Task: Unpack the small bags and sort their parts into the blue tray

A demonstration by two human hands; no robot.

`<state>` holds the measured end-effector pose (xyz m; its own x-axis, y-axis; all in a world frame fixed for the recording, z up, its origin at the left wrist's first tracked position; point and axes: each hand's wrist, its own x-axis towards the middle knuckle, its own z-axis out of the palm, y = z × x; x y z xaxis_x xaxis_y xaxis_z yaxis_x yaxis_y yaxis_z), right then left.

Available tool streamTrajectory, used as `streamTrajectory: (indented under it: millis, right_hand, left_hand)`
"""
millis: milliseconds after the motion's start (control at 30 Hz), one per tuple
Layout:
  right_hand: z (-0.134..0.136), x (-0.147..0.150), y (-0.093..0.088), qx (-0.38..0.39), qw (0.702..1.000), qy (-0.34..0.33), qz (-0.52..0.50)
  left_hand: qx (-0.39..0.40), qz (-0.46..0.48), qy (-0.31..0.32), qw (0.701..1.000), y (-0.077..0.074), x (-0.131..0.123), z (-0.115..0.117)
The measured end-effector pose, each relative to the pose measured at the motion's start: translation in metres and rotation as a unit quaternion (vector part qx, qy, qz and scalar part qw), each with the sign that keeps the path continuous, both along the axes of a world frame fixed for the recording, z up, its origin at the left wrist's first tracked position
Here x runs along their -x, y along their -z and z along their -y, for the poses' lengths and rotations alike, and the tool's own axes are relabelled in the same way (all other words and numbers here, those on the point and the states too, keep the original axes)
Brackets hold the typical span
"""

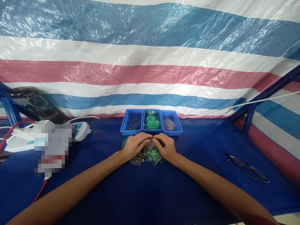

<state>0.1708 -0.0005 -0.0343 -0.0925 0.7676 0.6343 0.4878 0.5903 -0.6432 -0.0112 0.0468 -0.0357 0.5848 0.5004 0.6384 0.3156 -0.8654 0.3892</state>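
My left hand (136, 145) and my right hand (166, 147) meet just in front of three blue bins, fingertips pinched together around something too small to make out. Beneath them lies a pile of small metal fasteners (142, 153) and a green plastic bag (154, 156) that seems to hold screws. The left bin (122, 128) has several dark small parts in it. Green bags (152, 120) fill the middle bin. In the right bin (179, 126) are clear bags (169, 124). My fingers partly cover the pile.
A pair of glasses (248, 168) lies on the blue table (199, 193) at the right. At the left are a white power strip (82, 130), a red cable (41, 190) and a blurred-out object. Behind the table hangs a striped tarp (150, 75), with blue metal posts (248, 118) at the sides.
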Motion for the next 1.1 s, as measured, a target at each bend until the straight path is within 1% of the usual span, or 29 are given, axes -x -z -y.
streamTrajectory:
  millis: [200, 433, 633, 833, 1100]
  right_hand:
    - [-0.0004, -0.0006, 0.0001, 0.004, 1.000, -0.010, 0.012]
    - [0.0005, -0.0003, 0.0011, -0.009, 1.000, -0.002, -0.002]
    - [0.0005, 0.0002, 0.0030, -0.001, 1.000, 0.000, -0.018]
    - [0.0011, 0.0006, 0.0033, -0.007, 1.000, -0.003, -0.017]
    - [0.0013, 0.0009, 0.0030, -0.014, 1.000, -0.010, -0.016]
  left_hand:
    - [-0.013, 0.007, 0.007, 1.000, -0.0032, -0.0014, 0.0017]
    - [-0.005, 0.011, 0.007, 1.000, -0.0027, -0.0012, 0.0012]
    - [-0.001, 0.007, 0.000, 1.000, -0.0046, -0.0012, 0.0017]
    - [0.007, 0.001, -0.008, 1.000, -0.0068, -0.0012, 0.0028]
    - [0.017, -0.011, -0.005, 1.000, -0.0055, -0.0009, 0.0032]
